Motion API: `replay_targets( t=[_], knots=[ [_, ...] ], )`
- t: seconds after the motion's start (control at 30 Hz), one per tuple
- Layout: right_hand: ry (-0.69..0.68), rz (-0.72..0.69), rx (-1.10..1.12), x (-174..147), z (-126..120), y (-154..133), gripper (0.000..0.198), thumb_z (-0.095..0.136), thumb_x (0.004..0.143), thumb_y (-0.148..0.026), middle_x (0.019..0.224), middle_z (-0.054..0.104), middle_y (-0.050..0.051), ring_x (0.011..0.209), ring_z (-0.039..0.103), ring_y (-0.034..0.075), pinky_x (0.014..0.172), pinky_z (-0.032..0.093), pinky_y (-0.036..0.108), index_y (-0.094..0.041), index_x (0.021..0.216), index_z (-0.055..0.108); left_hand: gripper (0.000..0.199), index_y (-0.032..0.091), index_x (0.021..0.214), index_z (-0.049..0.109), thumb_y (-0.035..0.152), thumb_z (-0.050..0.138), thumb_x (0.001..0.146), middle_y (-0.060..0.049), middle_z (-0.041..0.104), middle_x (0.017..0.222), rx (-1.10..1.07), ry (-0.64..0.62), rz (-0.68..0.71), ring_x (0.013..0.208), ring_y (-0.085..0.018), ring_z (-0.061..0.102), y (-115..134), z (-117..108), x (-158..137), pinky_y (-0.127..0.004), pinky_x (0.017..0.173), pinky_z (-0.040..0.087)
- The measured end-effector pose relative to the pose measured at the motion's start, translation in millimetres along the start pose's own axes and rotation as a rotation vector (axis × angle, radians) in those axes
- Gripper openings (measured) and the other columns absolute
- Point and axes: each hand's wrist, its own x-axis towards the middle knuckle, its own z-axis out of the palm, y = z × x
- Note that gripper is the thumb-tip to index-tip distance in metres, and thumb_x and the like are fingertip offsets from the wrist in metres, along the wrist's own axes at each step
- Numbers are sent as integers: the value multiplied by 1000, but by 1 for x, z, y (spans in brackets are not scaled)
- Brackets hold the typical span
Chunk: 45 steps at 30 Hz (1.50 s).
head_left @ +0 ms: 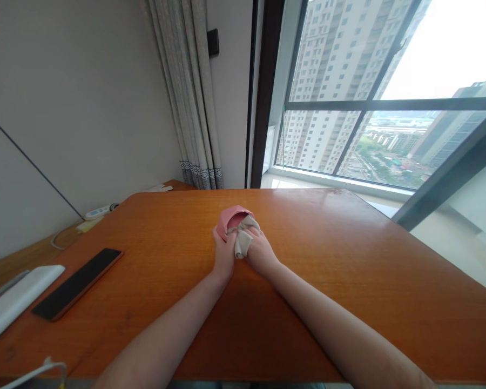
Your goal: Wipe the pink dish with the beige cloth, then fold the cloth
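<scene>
A pink bowl-like container (228,217) is tilted so that its opening faces me, over the middle of the wooden table (308,232). My left hand (224,255) grips it by its near left side, fingers partly hidden behind the wall. My right hand (261,252) is closed on a light grey cloth (243,243), bunched at the container's right rim and partly inside the opening. One end of the cloth hangs down between my hands. My right fingertips are covered by the cloth. Whether the container touches the tabletop, I cannot tell.
On the left lie a black phone-like slab (79,283) and a white flat object (22,300). A white cable (44,368) crosses the near left edge. Behind are a power strip (101,212), a curtain (190,97) and a large window (368,105).
</scene>
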Motion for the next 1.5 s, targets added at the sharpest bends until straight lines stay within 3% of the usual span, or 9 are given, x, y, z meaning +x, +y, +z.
replay_targets(
  t=[0.13,0.23,0.3,0.53,0.73,0.93,1.13,1.27,1.5],
  knots=[
    [20,-62,-1,1,-9,7,22,54,83,-20,97,64,8,104,52,23,103,37,44,-22,101,67,23,21,96,45,23,55,75,-2,57,97,200,0,22,94,-18,57,8,-8,13,-32,85,46],
    [-9,-155,-42,2,-20,18,22,51,84,-16,94,64,6,106,51,22,113,21,50,-23,96,68,17,21,87,45,19,54,73,-1,55,87,371,-106,73,87,-18,55,19,-14,22,-33,83,45],
    [-34,-182,-55,2,-23,22,23,50,84,-14,91,63,5,104,52,21,113,21,50,-23,94,68,16,21,85,45,19,55,72,0,54,83,436,-156,94,84,-18,55,22,-15,22,-33,83,45],
    [60,-81,-43,1,-12,13,15,52,83,-20,82,60,7,88,52,21,96,41,42,-20,84,67,43,23,115,41,31,60,77,-5,56,111,93,-104,72,100,-18,57,9,-3,-1,-31,87,46],
    [70,-106,-13,2,-14,13,21,51,85,-21,89,61,6,94,53,21,103,37,42,-21,100,66,25,20,100,50,24,56,75,-2,58,96,231,-84,129,90,-18,57,18,-7,7,-30,82,46],
    [15,-174,-35,3,-25,16,22,47,89,-18,89,63,4,104,53,20,116,18,49,-23,96,67,26,20,97,55,16,56,71,-1,61,92,444,-267,205,88,-18,56,37,-21,24,-32,84,44],
    [17,-136,-58,1,-17,10,20,49,88,-20,88,63,4,97,54,21,116,18,49,-24,95,67,45,22,118,45,36,58,78,-7,55,122,164,-204,-3,108,-22,55,15,-17,22,-33,85,48],
    [39,-87,-93,-1,-13,6,19,50,85,-17,84,60,6,95,53,22,114,21,51,-22,89,68,57,25,125,40,32,63,74,-6,49,132,23,-184,-14,119,-21,49,3,-13,21,-32,96,42],
    [-75,-184,-90,2,-17,9,14,52,82,-16,79,58,4,86,51,20,112,24,48,-21,81,65,26,19,94,55,17,51,69,-2,60,94,402,-294,142,94,-19,56,18,-32,41,-34,90,43]
  ],
)
